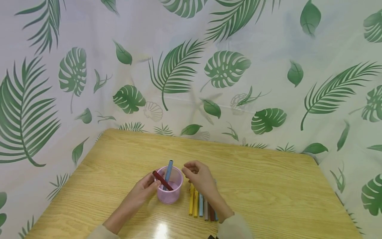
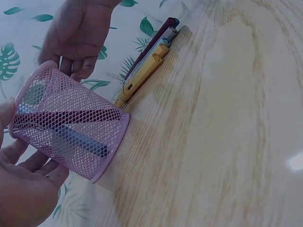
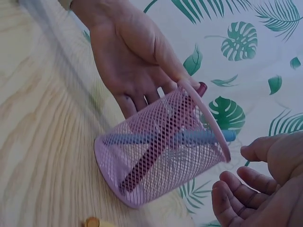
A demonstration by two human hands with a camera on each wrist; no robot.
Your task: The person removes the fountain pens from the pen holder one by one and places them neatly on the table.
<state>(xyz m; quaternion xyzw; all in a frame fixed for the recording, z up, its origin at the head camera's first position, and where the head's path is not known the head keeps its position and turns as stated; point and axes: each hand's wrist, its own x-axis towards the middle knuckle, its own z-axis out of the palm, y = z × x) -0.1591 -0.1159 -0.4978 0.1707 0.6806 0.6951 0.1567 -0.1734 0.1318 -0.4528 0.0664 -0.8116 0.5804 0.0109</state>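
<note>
A pink mesh pen holder point(image 1: 168, 196) stands upright on the table, with a dark red pen point(image 1: 162, 181) and a blue pen point(image 1: 169, 170) leaning crosswise inside. My left hand point(image 1: 144, 191) grips its left side, the thumb at the rim and the fingers on the outer mesh, as the right wrist view also shows. To the right of the rim, my right hand point(image 1: 202, 176) hovers with loosely bent fingers and nothing in them. Beneath that hand and forearm lies a row of several pens, among them a yellow pen point(image 1: 195, 204) and another dark red pen point(image 1: 212, 214), partly hidden.
The wooden table point(image 1: 268, 192) extends to both sides of the hands. Behind it and at its sides hangs a white cloth point(image 1: 185, 109) printed with green leaves. Light glares on the tabletop near the front.
</note>
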